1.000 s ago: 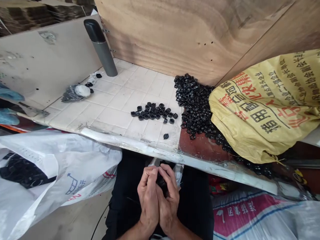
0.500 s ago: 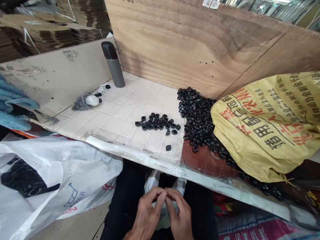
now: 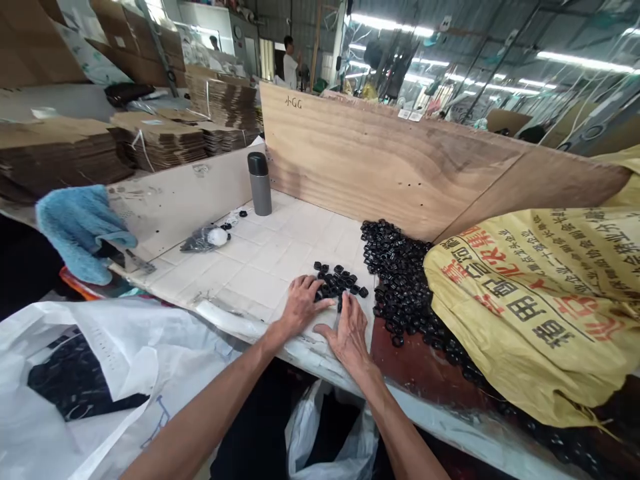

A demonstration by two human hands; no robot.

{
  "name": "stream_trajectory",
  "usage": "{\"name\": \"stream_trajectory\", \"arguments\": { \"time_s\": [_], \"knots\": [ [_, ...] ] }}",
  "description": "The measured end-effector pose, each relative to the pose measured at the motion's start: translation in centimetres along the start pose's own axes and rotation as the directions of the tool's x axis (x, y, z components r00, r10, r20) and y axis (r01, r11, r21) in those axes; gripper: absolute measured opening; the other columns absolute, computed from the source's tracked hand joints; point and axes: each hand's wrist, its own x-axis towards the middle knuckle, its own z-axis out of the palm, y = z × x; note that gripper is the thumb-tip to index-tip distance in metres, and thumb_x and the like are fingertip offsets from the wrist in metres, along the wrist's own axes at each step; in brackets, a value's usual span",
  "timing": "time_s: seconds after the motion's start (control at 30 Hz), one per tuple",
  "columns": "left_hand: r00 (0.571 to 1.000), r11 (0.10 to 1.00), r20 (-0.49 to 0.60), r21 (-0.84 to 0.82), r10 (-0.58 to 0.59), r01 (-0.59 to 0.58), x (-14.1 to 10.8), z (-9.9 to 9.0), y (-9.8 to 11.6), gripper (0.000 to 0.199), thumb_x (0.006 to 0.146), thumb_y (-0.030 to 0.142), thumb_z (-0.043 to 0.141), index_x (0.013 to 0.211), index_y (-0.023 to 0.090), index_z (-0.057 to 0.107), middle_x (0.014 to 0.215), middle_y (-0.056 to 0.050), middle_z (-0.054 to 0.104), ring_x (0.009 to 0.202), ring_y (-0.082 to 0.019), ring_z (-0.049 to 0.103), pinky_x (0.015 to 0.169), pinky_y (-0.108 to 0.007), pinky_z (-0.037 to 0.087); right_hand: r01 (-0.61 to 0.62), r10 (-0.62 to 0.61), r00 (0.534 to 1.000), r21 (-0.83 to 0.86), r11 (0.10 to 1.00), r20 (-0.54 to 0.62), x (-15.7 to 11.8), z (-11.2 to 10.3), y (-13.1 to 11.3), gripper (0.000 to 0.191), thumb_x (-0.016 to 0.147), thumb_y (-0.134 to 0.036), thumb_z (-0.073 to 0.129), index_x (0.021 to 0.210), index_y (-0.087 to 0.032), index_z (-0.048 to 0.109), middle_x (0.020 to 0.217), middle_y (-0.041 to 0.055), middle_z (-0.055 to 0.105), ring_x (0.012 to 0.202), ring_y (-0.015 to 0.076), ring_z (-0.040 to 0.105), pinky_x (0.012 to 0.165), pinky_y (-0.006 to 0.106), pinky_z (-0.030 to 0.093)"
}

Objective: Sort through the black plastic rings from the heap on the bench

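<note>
Left hand (image 3: 301, 308) and right hand (image 3: 350, 331) are raised to the separated black parts (image 3: 331, 285), fingers (image 3: 303, 283) half curled, any grip indiscernible, the main heap (image 3: 400, 283) left untouched.

The small parts (image 3: 334, 283) are black, the cloth (image 3: 73, 230) blue, the sack (image 3: 530, 300) yellow with red-and-black print.

1. Two bare hands: a left hand (image 3: 301, 303) and a right hand (image 3: 350, 327).
2. Two gatherings of small black parts (image 3: 383, 230) near the hands — one large heap (image 3: 403, 283), one small cluster (image 3: 344, 277) — too crowded for exact counting.
3. Two white bags: one at left (image 3: 190, 333), one below the table (image 3: 273, 247) edge (image 3: 303, 427).
4. One yellow sack (image 3: 525, 287).
5. One small see-through bag (image 3: 197, 241).
6. One flask (image 3: 261, 187).
7. One blue cloth (image 3: 80, 230).
8. Two white labels (image 3: 415, 116) on the wooden board (image 3: 345, 157).
</note>
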Motion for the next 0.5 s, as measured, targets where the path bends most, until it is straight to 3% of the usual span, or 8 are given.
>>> {"name": "stream_trajectory", "arguments": {
  "time_s": [0.1, 0.17, 0.3, 0.4, 0.5],
  "knots": [
    [0.997, 0.991, -0.054, -0.122, -0.054, 0.047, -1.6, 1.2, 2.9, 0.021, 0.095, 0.037, 0.056, 0.103, 0.022, 0.069, 0.106, -0.007, 0.069, 0.109, -0.025, 0.058, 0.099, -0.04, 0.045, 0.028, -0.028, 0.999, 0.003, 1.0, 0.04, -0.1, 0.1, 0.0, 0.076, 0.094, -0.038, 0.055, 0.156, -0.014, 0.018, 0.148, 0.0249, 0.037, 0.138, 0.0391, 0.037, 0.105, 0.062, 0.039],
    [0.993, 0.981, -0.08, -0.184, -0.084, 0.068, -2.0, 1.7, 4.5, 0.021, 0.097, 0.028, 0.051, 0.09, 0.021, 0.069, 0.092, -0.007, 0.07, 0.098, -0.023, 0.06, 0.096, -0.038, 0.047, 0.042, -0.043, 0.998, 0.032, 0.999, 0.036, -0.2, 0.1, 0.4, 0.068, 0.096, -0.026, 0.047, 0.157, -0.014, 0.019, 0.151, 0.0231, 0.035, 0.14, 0.0357, 0.035, 0.107, 0.059, 0.04],
    [0.95, 0.936, -0.181, -0.293, -0.255, 0.196, -2.1, 2.4, 7.3, 0.025, 0.097, 0.023, 0.045, 0.092, 0.019, 0.07, 0.1, -0.01, 0.071, 0.1, -0.024, 0.061, 0.098, -0.042, 0.047, 0.048, -0.047, 0.999, 0.146, 0.988, -0.008, -0.2, -0.2, 0.9, 0.057, 0.099, -0.023, 0.038, 0.155, -0.02, 0.028, 0.151, 0.0182, 0.04, 0.14, 0.03, 0.039, 0.111, 0.056, 0.039],
    [0.857, 0.782, -0.189, -0.534, -0.48, 0.321, -2.4, 3.1, 9.6, 0.031, 0.098, 0.033, 0.043, 0.097, 0.019, 0.071, 0.111, -0.012, 0.07, 0.108, -0.026, 0.062, 0.098, -0.044, 0.048, -0.042, 0.047, 0.999, 0.287, 0.957, -0.011, 0.0, -0.9, 0.6, 0.048, 0.101, -0.032, 0.036, 0.148, -0.024, 0.04, 0.145, 0.0132, 0.049, 0.133, 0.0255, 0.048, 0.11, 0.049, 0.043],
    [0.758, 0.541, -0.066, -0.74, -0.649, 0.399, -2.7, 3.8, 11.7, 0.04, 0.098, 0.048, 0.04, 0.091, 0.021, 0.07, 0.091, -0.009, 0.071, 0.088, -0.025, 0.066, 0.083, -0.04, 0.052, -0.187, 0.208, 0.978, 0.432, 0.882, -0.003, 0.5, -1.8, 0.2, 0.043, 0.099, -0.042, 0.042, 0.135, -0.023, 0.055, 0.14, 0.0113, 0.052, 0.129, 0.0233, 0.052, 0.109, 0.042, 0.045]
  ]
}}
